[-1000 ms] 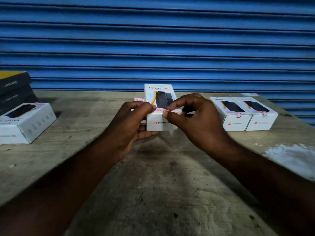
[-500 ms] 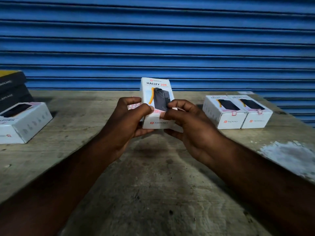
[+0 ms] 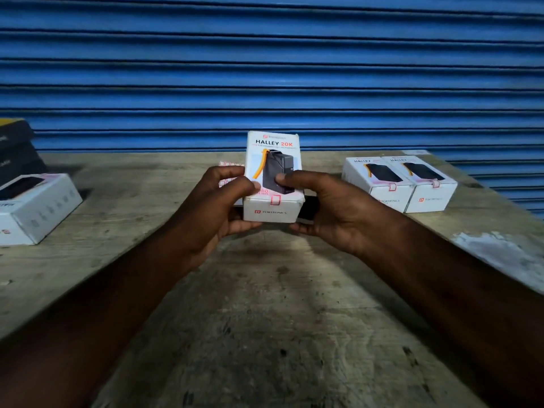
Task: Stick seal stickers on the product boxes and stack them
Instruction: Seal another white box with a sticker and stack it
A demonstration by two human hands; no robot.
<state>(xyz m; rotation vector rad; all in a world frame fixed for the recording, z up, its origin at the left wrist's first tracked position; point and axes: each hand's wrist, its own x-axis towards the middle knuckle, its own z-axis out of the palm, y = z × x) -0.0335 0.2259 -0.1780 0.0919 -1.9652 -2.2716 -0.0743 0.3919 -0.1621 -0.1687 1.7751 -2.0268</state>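
Fingers (image 3: pixel 240 185) grip box (image 3: pixel 272 160) both sides; long axis pointing away.

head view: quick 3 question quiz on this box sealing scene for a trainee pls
1. True or false: the held box already has a seal sticker across its near top edge.
2. How many sealed boxes lie side by side on the right of the table? A one, B two, C four.
3. Fill in: the pink sticker sheet shows behind the fingers of the ____ hand.

Key: 1 true. 2 B. 3 left; the left hand has the sheet peeking out behind it.
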